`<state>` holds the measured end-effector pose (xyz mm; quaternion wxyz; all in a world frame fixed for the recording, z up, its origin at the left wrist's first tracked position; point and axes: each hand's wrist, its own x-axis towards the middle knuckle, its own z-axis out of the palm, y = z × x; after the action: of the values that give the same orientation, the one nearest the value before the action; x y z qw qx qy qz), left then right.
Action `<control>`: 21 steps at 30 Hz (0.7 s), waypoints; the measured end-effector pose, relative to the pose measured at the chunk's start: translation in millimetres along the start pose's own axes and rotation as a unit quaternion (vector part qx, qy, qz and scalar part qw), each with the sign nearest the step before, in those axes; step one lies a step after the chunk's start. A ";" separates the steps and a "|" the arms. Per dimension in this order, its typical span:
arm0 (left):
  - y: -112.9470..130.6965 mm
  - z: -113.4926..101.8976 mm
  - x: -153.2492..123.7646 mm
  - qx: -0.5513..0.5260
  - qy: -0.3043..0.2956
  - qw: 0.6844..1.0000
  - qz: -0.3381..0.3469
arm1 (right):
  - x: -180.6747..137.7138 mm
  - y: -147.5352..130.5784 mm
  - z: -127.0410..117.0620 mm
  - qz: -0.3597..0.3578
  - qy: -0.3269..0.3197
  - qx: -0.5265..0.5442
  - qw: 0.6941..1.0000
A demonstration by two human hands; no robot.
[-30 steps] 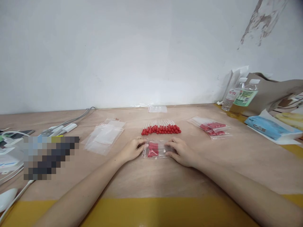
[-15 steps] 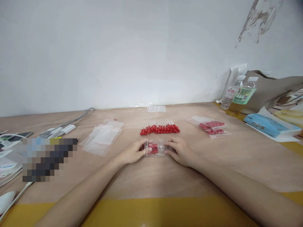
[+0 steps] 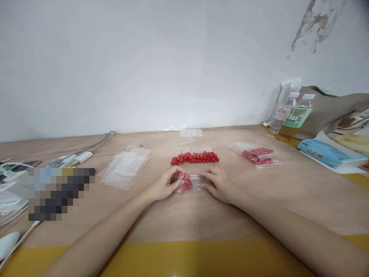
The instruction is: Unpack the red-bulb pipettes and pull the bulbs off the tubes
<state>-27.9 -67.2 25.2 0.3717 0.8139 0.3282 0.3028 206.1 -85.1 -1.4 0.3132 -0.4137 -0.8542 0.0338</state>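
Observation:
Between my hands, low over the table, is a clear plastic bag (image 3: pixel 186 183) with red-tipped sticks inside. My left hand (image 3: pixel 165 186) grips its left end, by the red tips, thumb below and fingers above. At the other end, my right hand (image 3: pixel 218 184) pinches the plastic between thumb and fingers. Just beyond lies a row of red-tipped sticks (image 3: pixel 195 157), white stems pointing to the wall. To the right rest filled clear bags (image 3: pixel 258 155) in an overlapping pile. Flat clear bags (image 3: pixel 125 167) with nothing visible inside lie overlapped on the left.
Two bottles (image 3: pixel 296 115) and a grey-brown bag (image 3: pixel 319 105) stand at the back right, behind a blue tissue pack (image 3: pixel 330 152). Cables and white plugs (image 3: pixel 83 157) lie left, near a blurred-out object (image 3: pixel 59 194). Another small clear bag (image 3: pixel 190 132) lies by the wall.
The red tips inside the held bag have shifted and spread apart near my left hand, whose thumb has drawn back a little left. My right hand stays in place.

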 end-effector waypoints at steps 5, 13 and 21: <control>-6.9 -14.4 0.5 -0.051 0.044 0.998 -0.022 | -0.7 1.6 0.6 0.007 -0.009 -0.003 1.000; -11.1 -38.9 -7.3 -0.130 -0.045 0.983 -0.119 | -1.2 2.3 -0.3 0.014 -0.019 -0.011 1.000; -8.7 -30.8 -8.0 -0.122 -0.030 0.982 -0.138 | -1.5 2.4 -0.2 0.010 -0.014 -0.009 1.000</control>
<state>-58.1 -56.4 32.9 0.5162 0.7181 0.3868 0.2614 208.6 -84.6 -2.8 0.2977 -0.4240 -0.8546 0.0350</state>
